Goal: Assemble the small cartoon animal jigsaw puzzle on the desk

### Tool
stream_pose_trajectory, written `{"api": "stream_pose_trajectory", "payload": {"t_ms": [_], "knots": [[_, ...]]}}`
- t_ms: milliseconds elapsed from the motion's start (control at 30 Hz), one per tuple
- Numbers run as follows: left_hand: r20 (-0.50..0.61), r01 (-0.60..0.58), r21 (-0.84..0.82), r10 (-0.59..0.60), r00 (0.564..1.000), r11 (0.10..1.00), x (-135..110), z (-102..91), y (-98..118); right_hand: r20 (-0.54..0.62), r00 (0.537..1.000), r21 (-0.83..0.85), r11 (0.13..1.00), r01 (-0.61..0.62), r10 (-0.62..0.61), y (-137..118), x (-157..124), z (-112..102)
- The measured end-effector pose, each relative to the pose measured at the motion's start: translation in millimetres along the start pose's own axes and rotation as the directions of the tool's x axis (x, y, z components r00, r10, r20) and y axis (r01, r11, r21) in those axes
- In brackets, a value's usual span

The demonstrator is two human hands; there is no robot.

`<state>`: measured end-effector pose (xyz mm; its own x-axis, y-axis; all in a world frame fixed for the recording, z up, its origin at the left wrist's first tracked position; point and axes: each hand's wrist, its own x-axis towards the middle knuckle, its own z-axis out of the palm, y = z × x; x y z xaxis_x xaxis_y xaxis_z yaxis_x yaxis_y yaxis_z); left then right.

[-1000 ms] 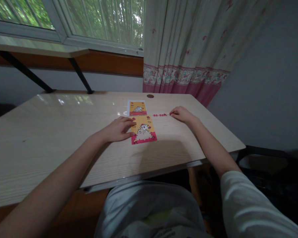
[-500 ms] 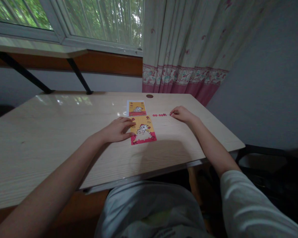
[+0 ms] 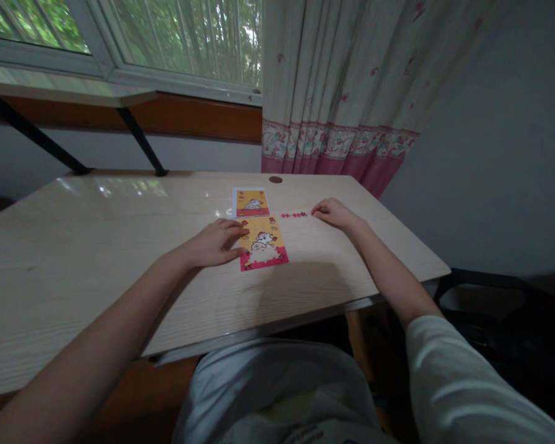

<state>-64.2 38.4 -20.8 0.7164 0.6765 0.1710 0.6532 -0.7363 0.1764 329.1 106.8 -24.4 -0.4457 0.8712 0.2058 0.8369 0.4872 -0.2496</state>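
A jigsaw puzzle (image 3: 261, 231) in yellow and red, with a white cartoon animal, lies flat on the table. Its lower middle has a gap where the pale surface shows. My left hand (image 3: 217, 243) rests along its left edge, fingers spread over the yellow and red parts. To the right of the puzzle runs a short row of small red puzzle pieces (image 3: 294, 215). At the row's right end, the fingertips of my right hand (image 3: 333, 212) pinch a small puzzle piece (image 3: 312, 213), mostly hidden by the fingers. Behind the puzzle lies a reference picture card (image 3: 252, 202) with a matching design.
The light wooden table (image 3: 97, 246) has its near edge at my body. A raised shelf (image 3: 69, 89) on black legs stands at the back left. A curtain (image 3: 337, 92) hangs behind the table, and a dark chair (image 3: 485, 280) is at the right.
The whole view has shifted slightly, so things sit a little further left. My right hand stays at the row's right end; my left hand stays on the puzzle.
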Motion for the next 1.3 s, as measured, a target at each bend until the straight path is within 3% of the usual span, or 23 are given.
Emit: {"api": "stream_pose_trajectory", "payload": {"t_ms": [233, 467, 600, 967, 1300], "knots": [[-0.006, -0.020, -0.015, 0.020, 1.000, 1.000, 0, -0.4, 0, -0.100, 0.991, -0.065, 0.994, -0.093, 0.086, 11, -5, -13], [0.005, 0.000, -0.005, 0.000, 1.000, 1.000, 0, 0.0, -1, -0.121, 0.963, -0.248, 0.932, -0.265, 0.241, 19, -14, -26], [0.002, 0.003, -0.019, -0.003, 1.000, 1.000, 0, -0.9, 0, -0.079, 0.942, -0.254, 0.907, -0.336, 0.327, 26, -18, -28], [-0.021, -0.009, -0.056, 0.008, 1.000, 0.998, 0, 1.6, -2, 0.012, 0.951, -0.178, 0.937, -0.301, 0.308, 40, -17, -20], [0.009, -0.020, -0.024, 0.020, 1.000, 1.000, 0, 1.3, -2, 0.043, 0.921, -0.193, 0.908, -0.372, 0.386, 40, -15, -21]]}}
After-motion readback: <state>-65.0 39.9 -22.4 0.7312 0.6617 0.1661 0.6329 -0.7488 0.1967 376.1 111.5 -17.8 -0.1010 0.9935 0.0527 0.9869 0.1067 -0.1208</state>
